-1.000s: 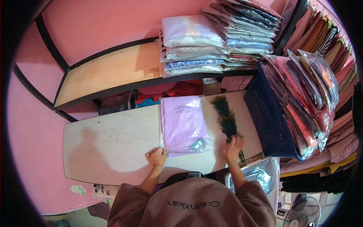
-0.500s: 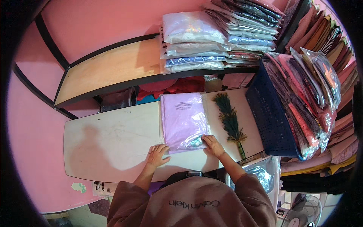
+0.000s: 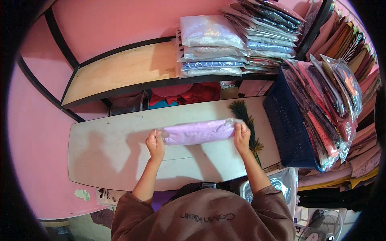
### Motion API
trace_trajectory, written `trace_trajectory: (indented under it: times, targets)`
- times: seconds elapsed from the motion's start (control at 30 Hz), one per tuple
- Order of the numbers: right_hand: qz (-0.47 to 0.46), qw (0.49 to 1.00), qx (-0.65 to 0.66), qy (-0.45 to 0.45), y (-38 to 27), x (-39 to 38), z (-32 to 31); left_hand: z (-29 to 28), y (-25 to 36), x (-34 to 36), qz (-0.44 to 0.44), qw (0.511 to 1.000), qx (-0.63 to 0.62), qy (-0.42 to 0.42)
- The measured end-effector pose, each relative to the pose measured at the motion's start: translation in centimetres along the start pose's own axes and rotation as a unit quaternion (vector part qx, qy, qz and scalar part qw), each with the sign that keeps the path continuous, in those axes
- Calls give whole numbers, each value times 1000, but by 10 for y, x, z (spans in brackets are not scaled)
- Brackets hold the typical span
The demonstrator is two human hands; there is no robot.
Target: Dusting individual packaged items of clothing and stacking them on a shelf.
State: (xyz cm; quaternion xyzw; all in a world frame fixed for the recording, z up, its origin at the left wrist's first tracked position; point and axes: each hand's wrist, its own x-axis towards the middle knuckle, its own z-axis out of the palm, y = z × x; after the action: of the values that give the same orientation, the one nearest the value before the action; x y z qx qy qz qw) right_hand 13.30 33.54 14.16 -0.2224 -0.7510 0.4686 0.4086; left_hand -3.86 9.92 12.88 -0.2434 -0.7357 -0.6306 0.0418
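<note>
A lilac folded garment in a clear plastic bag (image 3: 197, 132) is held up edge-on above the white tabletop (image 3: 104, 160). My left hand (image 3: 155, 142) is closed on one end of the bag, and my right hand (image 3: 241, 137) grips the other end. Behind my right hand, a dark green feather duster (image 3: 245, 112) lies on the tabletop, partly hidden by the hand and bag.
A blue perforated basket (image 3: 287, 132) packed with bagged garments stands at the right. Above the tabletop, a wooden shelf (image 3: 112, 68) carries stacks of bagged clothes (image 3: 213, 34) on its right part. Clothes hang on a rail (image 3: 345, 36) at the far right.
The lilac package has been lifted off the tabletop and turned edge-on. My left hand has closed on it and moved up leftward; my right hand left the duster and moved up with the bag.
</note>
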Motion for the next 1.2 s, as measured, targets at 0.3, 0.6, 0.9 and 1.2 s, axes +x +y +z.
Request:
trace_trajectory:
  times: [0.3, 0.6, 0.9, 1.2]
  targets:
    - [79, 967, -241, -6, 58, 52, 55, 37, -82, 50, -38, 984, 176, 7]
    - [198, 960, -195, 17, 172, 5, 79, 62, -177, 22, -375, 926, -31, -27]
    - [125, 779, -596, 149, 112, -90, -50, 46, -196, 19, -341, 933, -64, -95]
    - [88, 906, -378, -170, 93, -123, -85, 51, -192, 20, -317, 944, -39, -79]
